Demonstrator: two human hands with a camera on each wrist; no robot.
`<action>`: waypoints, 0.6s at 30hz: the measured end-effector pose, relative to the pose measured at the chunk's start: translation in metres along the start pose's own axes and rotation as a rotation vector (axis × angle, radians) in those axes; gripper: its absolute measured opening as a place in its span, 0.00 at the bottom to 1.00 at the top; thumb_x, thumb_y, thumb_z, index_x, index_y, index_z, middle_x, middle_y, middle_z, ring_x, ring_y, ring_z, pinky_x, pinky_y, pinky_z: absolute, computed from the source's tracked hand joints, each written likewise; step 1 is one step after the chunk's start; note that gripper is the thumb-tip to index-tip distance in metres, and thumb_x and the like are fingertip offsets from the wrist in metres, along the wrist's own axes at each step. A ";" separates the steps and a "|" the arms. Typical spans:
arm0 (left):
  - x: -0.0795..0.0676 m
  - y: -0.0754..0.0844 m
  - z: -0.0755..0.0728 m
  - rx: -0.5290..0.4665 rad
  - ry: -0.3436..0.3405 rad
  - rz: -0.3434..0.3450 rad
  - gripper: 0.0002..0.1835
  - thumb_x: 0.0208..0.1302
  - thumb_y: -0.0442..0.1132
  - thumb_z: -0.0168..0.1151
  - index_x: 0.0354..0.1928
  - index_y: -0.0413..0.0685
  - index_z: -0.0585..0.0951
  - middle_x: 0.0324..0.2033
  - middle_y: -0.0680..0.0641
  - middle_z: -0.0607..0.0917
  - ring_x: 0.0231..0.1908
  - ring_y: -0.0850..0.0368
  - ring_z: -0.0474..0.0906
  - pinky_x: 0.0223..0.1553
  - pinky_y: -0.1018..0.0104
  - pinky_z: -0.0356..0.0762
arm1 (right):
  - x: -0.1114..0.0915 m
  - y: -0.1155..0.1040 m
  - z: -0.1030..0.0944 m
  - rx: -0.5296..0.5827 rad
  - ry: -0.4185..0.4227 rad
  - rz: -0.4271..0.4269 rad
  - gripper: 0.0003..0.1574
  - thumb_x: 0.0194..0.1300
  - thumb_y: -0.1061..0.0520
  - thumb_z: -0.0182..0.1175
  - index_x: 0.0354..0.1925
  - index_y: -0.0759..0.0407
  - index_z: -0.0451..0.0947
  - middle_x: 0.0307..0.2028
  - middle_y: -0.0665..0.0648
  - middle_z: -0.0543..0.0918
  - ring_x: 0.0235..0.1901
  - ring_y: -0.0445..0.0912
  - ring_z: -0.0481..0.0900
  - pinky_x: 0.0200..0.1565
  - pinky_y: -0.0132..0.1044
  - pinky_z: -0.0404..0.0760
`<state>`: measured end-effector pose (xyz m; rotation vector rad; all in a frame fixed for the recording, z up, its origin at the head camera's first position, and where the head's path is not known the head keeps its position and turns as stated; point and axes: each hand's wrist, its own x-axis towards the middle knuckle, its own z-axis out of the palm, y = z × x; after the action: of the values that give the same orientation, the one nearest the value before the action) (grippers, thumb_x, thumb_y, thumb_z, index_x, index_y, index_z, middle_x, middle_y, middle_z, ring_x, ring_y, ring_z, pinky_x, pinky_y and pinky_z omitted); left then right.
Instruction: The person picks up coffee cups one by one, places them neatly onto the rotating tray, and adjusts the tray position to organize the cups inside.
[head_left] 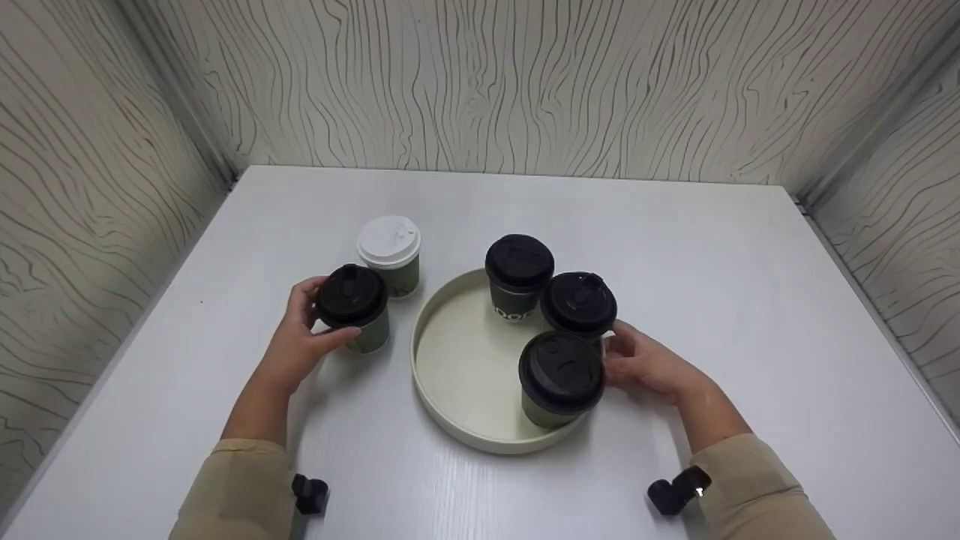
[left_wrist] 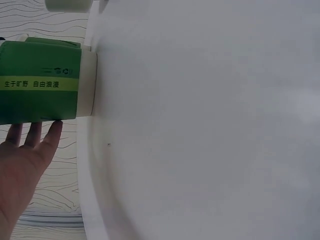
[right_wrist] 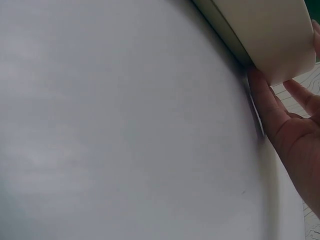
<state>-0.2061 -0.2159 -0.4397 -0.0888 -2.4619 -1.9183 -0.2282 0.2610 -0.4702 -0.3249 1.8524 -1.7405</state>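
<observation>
My left hand (head_left: 298, 341) grips a green paper coffee cup (left_wrist: 45, 82) with a black lid, its fingers round the left side and thumb across the front. The cup stands upright left of a round cream tray (head_left: 457, 405). Beside it, a little farther back, is a green cup with a white lid (head_left: 390, 244). My right hand (head_left: 649, 367) holds the tray's right edge; in the right wrist view its fingers lie against the tray wall (right_wrist: 275, 35), the lowest at the bottom edge. The front cup's lid partly hides those fingertips in the head view.
Three black-lidded cups stand in the tray: one at the back (head_left: 519, 274), one at the right (head_left: 579, 304) and one in front (head_left: 561, 379). The white table (head_left: 712, 247) meets patterned panels at the back and sides.
</observation>
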 end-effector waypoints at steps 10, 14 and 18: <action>-0.006 0.015 0.003 -0.036 0.009 0.007 0.44 0.47 0.37 0.71 0.63 0.48 0.54 0.64 0.45 0.59 0.67 0.51 0.49 0.60 0.48 0.59 | 0.001 0.001 -0.001 -0.030 0.016 0.003 0.50 0.56 0.65 0.60 0.69 0.62 0.43 0.45 0.62 0.68 0.38 0.47 0.76 0.41 0.37 0.77; -0.006 0.011 0.004 -0.023 0.030 0.017 0.44 0.48 0.38 0.71 0.63 0.48 0.55 0.64 0.46 0.60 0.67 0.51 0.50 0.60 0.48 0.59 | 0.001 0.001 -0.001 -0.020 0.015 0.008 0.51 0.55 0.65 0.61 0.69 0.62 0.42 0.46 0.63 0.68 0.38 0.47 0.76 0.41 0.37 0.77; -0.003 0.002 0.002 -0.001 0.041 0.024 0.44 0.48 0.39 0.71 0.63 0.49 0.54 0.64 0.46 0.60 0.67 0.52 0.50 0.64 0.49 0.51 | 0.001 0.000 -0.001 -0.033 0.014 -0.003 0.51 0.55 0.65 0.61 0.69 0.62 0.43 0.45 0.63 0.69 0.37 0.46 0.76 0.40 0.36 0.77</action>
<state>-0.2028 -0.2135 -0.4389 -0.0779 -2.4221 -1.8930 -0.2298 0.2616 -0.4708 -0.3291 1.8929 -1.7197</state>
